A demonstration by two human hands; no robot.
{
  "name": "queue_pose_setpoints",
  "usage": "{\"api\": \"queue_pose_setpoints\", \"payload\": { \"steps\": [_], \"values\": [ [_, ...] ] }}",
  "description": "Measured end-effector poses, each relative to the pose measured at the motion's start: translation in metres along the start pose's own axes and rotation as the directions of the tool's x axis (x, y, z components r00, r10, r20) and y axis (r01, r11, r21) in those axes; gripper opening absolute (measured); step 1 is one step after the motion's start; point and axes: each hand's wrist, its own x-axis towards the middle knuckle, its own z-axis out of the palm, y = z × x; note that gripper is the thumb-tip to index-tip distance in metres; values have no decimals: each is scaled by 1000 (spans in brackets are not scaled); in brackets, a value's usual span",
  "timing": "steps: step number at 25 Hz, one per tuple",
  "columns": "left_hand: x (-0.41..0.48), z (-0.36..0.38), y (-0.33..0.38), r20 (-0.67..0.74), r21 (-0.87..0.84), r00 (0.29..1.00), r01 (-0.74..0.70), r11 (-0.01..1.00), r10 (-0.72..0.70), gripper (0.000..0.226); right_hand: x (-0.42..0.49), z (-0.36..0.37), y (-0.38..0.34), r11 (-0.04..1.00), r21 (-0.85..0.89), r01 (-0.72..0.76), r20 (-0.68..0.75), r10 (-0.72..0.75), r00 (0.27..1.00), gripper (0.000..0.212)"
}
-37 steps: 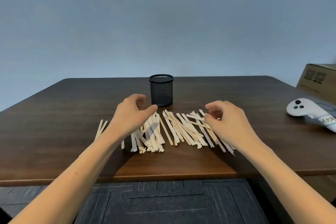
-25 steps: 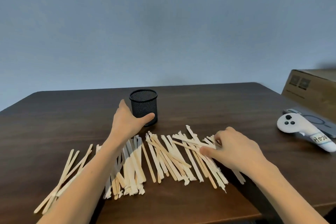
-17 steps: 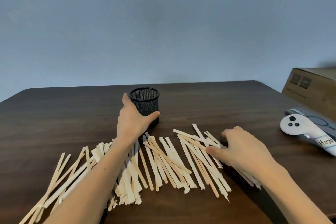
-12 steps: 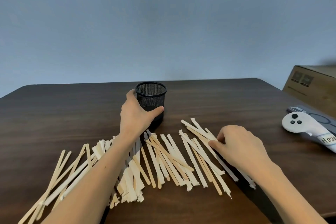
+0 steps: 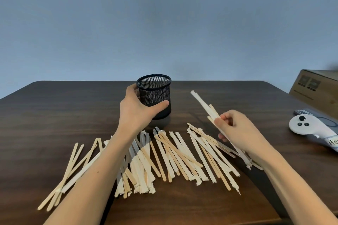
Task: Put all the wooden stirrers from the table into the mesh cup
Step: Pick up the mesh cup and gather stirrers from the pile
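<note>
Left hand [image 5: 136, 113] grip wrapped round mesh cup [image 5: 155, 95], right hand [image 5: 237, 131] grip pinching a few stirrers [image 5: 204, 106]

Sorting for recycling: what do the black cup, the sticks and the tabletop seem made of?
Mesh cup: black see-through mesh, likely painted metal, matte.
Stirrers: pale matte wood, unfinished; some seemingly in torn white paper wrappers.
Table: dark streaked woodgrain, slight sheen; wood or veneer, cannot tell.

a white controller [image 5: 311, 128] lies near a cardboard box [image 5: 319, 90] on the right, a blue-grey wall [image 5: 164, 23] behind.
</note>
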Motion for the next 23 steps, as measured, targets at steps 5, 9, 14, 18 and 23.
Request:
{"api": "queue_pose_setpoints", "payload": {
  "steps": [5, 9, 14, 18, 23],
  "values": [
    [0, -10, 2, 18, 1, 999, -40, 999, 40, 94, 8, 3, 0, 848, 522, 92, -19, -96, 995, 24],
    [2, -12, 2, 95, 59, 993, -70, 996, 64, 88, 15, 2, -10, 547, 830, 106, -29, -148, 989, 35],
    [4, -15, -1, 150, 118, 987, -82, 990, 64, 85, 26, 11, -21, 392, 908, 146, -93, -151, 984, 26],
    [4, -25, 1, 213, 114, 976, -80, 990, 54, 93, 22, 23, -22, 525, 817, 240, -220, -101, 970, 18],
    [-6, -58, 5, 387, 41, 921, -71, 997, 50, 83, 11, 19, -33, 508, 752, 419, -355, -223, 908, 26]
  ]
}}
